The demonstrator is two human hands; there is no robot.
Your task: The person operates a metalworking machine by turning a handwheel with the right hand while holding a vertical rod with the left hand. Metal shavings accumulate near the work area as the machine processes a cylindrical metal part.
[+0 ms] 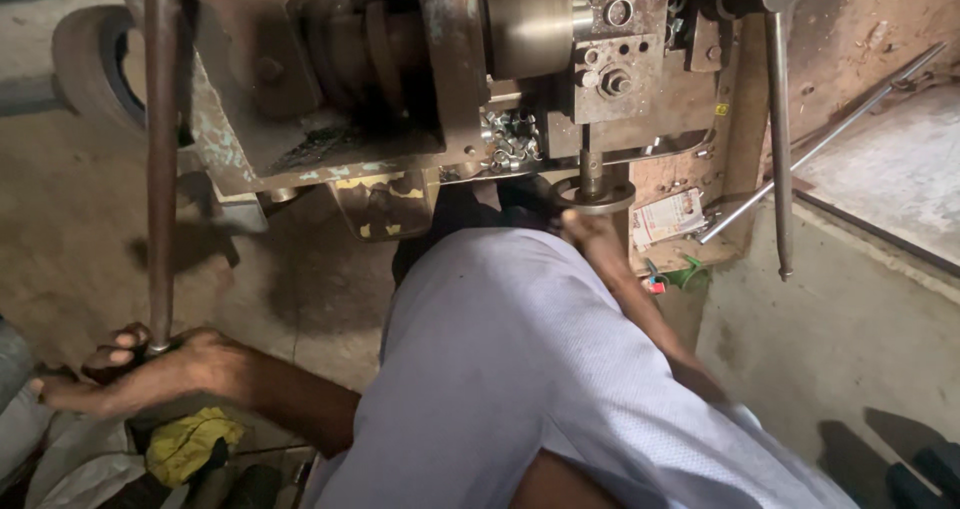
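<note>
While your left hand (pixel 150 369) curls its fingers round the bottom end of the long steel lever (pixel 160 159), you have it at the right place: that rusty bar is stiff and looks heavy, and the low end gives the most leverage. It stands nearly upright at the left of the old press machine (pixel 420 79). Your left arm stretches out low, wrist bent back. Your right hand (pixel 590 231) reaches forward past your pale-trousered knee (pixel 520 369) to the metal ring (pixel 592 197) under the machine's spindle; it is blurred, so whether it pinches the ring I cannot tell. Small, hard and probably oily, the ring wants a fingertip hold at its rim.
</note>
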